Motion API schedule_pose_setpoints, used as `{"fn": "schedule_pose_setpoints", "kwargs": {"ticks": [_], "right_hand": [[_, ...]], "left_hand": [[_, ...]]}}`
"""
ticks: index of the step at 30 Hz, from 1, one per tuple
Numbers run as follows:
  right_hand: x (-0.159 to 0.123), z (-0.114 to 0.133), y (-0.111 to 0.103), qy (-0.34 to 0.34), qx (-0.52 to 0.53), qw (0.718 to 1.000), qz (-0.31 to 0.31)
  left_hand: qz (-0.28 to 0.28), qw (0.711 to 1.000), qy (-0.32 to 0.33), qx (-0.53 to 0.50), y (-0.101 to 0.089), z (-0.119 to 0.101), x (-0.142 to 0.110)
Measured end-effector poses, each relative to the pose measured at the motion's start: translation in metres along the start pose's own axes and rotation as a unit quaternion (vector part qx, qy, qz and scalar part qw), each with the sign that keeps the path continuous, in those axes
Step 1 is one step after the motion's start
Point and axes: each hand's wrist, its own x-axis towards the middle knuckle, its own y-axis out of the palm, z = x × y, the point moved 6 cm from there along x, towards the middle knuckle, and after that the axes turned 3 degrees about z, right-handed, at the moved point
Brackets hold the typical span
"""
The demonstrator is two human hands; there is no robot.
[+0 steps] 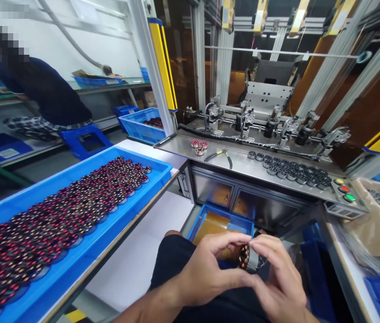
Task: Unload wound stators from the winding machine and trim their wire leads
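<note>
Above my lap, a wound motor stator is held on its side between both hands, its copper coils facing left and its grey metal ring toward the right. My left hand curls around the coil side, fingers on top and thumb below. Opposite it, my right hand grips the other side, fingertips meeting those of the left. Part of the stator is hidden by the fingers. To the left, a long blue tray is packed with wound stators showing red and copper coils.
Ahead stands a winding machine with a metal worktop. On it lie three wound stators, green-black cutters and rows of black cores. Coloured buttons sit at right, beside a lined carton. A person sits at far left.
</note>
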Motion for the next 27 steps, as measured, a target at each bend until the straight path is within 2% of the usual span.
{"fn": "schedule_pose_setpoints", "kwargs": {"ticks": [4, 7, 9, 13, 16, 19, 21, 24, 27], "right_hand": [[0.001, -0.002, -0.004, 0.046, 0.031, 0.998, 0.038], [0.002, -0.002, -0.010, 0.063, 0.066, 0.995, 0.035], [0.004, -0.001, -0.012, 0.074, 0.079, 0.994, 0.019], [0.004, -0.002, -0.009, 0.145, 0.101, 0.984, -0.033], [-0.005, -0.008, -0.005, 0.197, 0.119, 0.973, -0.030], [-0.019, -0.027, -0.011, 0.271, 0.140, 0.952, -0.006], [-0.023, -0.038, -0.021, 0.300, 0.140, 0.944, 0.004], [-0.008, -0.033, -0.034, 0.253, 0.097, 0.961, 0.044], [0.018, -0.008, -0.025, 0.180, 0.036, 0.971, 0.152]], "left_hand": [[-0.027, 0.997, 0.037, 0.068, -0.002, -0.007, 0.003], [-0.055, 0.988, 0.079, 0.125, -0.006, -0.012, 0.002], [-0.054, 0.990, 0.078, 0.101, -0.006, -0.010, 0.000], [-0.025, 0.998, 0.038, -0.049, 0.000, 0.003, 0.001], [-0.025, 0.995, 0.061, -0.069, 0.004, 0.001, 0.001], [-0.053, 0.990, 0.126, 0.036, 0.000, -0.013, 0.001], [-0.056, 0.972, 0.174, 0.151, -0.002, -0.028, -0.001], [-0.037, 0.923, 0.230, 0.307, 0.001, -0.046, -0.004], [-0.005, 0.889, 0.255, 0.381, 0.007, -0.054, -0.005]]}}
